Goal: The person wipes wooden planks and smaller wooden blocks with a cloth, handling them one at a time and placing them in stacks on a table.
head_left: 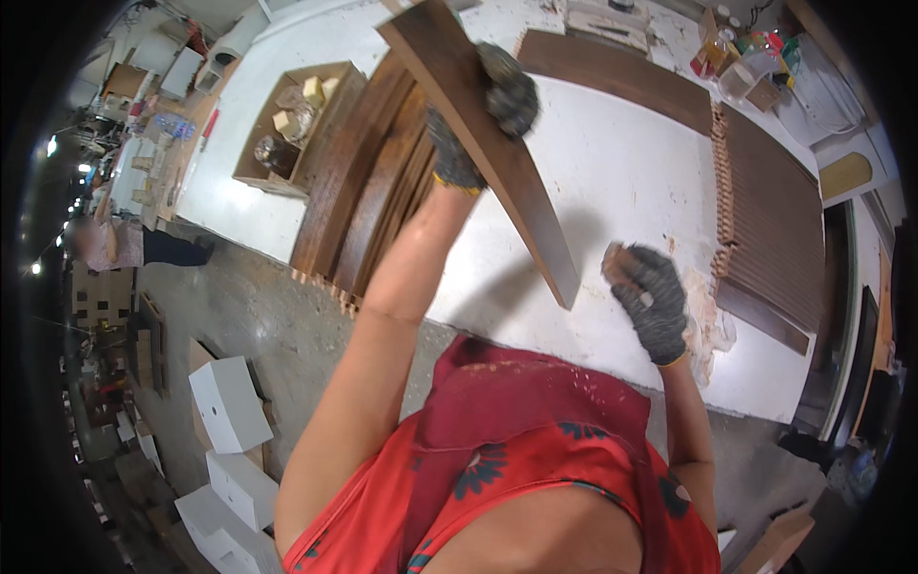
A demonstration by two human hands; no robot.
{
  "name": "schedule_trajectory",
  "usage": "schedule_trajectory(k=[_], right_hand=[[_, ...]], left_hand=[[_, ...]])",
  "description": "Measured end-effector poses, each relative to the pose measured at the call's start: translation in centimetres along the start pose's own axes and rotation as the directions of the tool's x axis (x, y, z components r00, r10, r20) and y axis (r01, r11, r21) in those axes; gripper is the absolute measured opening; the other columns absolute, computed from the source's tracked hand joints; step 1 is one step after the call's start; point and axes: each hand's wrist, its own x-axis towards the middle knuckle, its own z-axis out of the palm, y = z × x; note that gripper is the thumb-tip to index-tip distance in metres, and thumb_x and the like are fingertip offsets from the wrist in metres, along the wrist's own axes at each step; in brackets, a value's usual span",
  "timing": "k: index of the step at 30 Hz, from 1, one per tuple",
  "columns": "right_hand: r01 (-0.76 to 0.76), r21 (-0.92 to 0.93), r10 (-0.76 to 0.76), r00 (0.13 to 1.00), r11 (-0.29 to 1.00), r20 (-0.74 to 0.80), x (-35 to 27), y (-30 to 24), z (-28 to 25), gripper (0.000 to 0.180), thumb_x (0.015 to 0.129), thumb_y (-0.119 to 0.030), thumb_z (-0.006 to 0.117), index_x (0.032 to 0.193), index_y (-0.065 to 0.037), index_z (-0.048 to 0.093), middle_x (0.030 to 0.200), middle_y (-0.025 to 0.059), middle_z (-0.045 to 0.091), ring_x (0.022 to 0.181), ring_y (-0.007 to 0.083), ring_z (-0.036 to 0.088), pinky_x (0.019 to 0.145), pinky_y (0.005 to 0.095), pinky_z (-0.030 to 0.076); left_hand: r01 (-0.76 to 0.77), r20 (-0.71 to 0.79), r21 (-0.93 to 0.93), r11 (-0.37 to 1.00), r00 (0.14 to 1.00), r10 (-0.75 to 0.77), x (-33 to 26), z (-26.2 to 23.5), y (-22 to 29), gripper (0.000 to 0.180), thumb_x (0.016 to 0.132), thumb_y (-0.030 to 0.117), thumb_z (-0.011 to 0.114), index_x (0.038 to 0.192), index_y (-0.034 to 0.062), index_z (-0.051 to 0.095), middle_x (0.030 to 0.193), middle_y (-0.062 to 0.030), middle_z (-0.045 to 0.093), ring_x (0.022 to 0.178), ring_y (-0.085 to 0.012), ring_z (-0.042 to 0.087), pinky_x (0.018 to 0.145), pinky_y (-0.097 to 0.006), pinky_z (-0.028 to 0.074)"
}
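Held board: a long, dark brown board (488, 143) hangs tilted over the middle of the surface (612, 172), its near end toward the right; the shadow suggests it is raised, though contact at that end cannot be told.
Left hand: the gloved left hand (510, 93) is wrapped around the board's far half, fingers over its right edge, probably to steady its length while leaving the near half uncovered.
Right hand: the gloved right hand (652, 301), apart from the board, pinches a small brown block (623, 266); the block's kind is unclear.
Left stack: dark boards (354, 153) lie lengthwise with toothed near ends, presumably grouped for easy reach.
Right row: similar boards (770, 210) sit packed side by side, toothed ends facing left, perhaps to save room.
Open box: a wooden box (360, 84) at far left keeps pale blocks (287, 122) together.
Surface: white, with crumpled wrapping (708, 330) near the right hand and bottles (736, 81) at far right.
Room: grey floor (258, 287), white boxes (229, 407) at near left, another person (115, 241) farther left.
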Motion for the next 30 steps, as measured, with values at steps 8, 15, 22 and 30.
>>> schedule_trajectory(k=[8,15,22,30], right_hand=[[0.572,-0.108,-0.577,0.768,0.813,-0.279,13.9,-15.7,-1.5,0.039,0.079,-0.016,0.075,0.117,-0.009,0.067,0.123,0.0119,0.06,0.116,0.0261,0.056,0.095,0.0373,0.048],[0.742,-0.317,-0.799,0.482,0.59,-0.359,19.0,-16.5,-0.3,0.039,0.074,-0.02,0.077,0.11,-0.011,0.069,0.11,0.0121,0.066,0.103,0.0303,0.061,0.089,0.0406,0.048],[0.506,-0.275,-0.568,0.787,0.818,-0.241,20.6,-13.8,-1.7,0.03,0.081,-0.016,0.072,0.109,-0.007,0.069,0.107,0.0097,0.067,0.099,0.0226,0.063,0.087,0.0341,0.051],[0.386,0.086,-0.3,0.823,0.919,-0.483,15.5,-12.8,-0.6,0.034,0.08,-0.011,0.076,0.113,-0.007,0.067,0.11,0.0081,0.065,0.096,0.0149,0.063,0.074,0.0268,0.055]], left_hand=[[0.093,-0.223,0.374,0.923,0.975,-0.008,0.2,6.9,-2.6,0.049,0.091,0.049,0.056,0.109,0.0031,0.051,0.089,-0.0053,0.048,0.079,-0.0153,0.045,0.068,-0.028,0.036],[0.649,-0.638,0.503,0.571,0.724,-0.261,-7.6,10.9,1.7,0.056,0.098,0.042,0.049,0.134,-0.0011,0.042,0.128,-0.0118,0.046,0.118,-0.0182,0.043,0.1,-0.031,0.033],[0.51,-0.482,0.572,0.643,0.843,-0.239,-8.7,11.6,1.4,0.051,0.096,0.047,0.049,0.112,-0.0022,0.052,0.101,-0.0106,0.053,0.09,-0.0197,0.05,0.075,-0.031,0.042],[0.1,-0.071,0.244,0.965,0.994,-0.085,-0.3,5.1,-1.3,0.048,0.097,0.042,0.049,0.113,-0.0031,0.049,0.075,-0.0117,0.055,0.062,-0.0223,0.054,0.054,-0.033,0.046]])
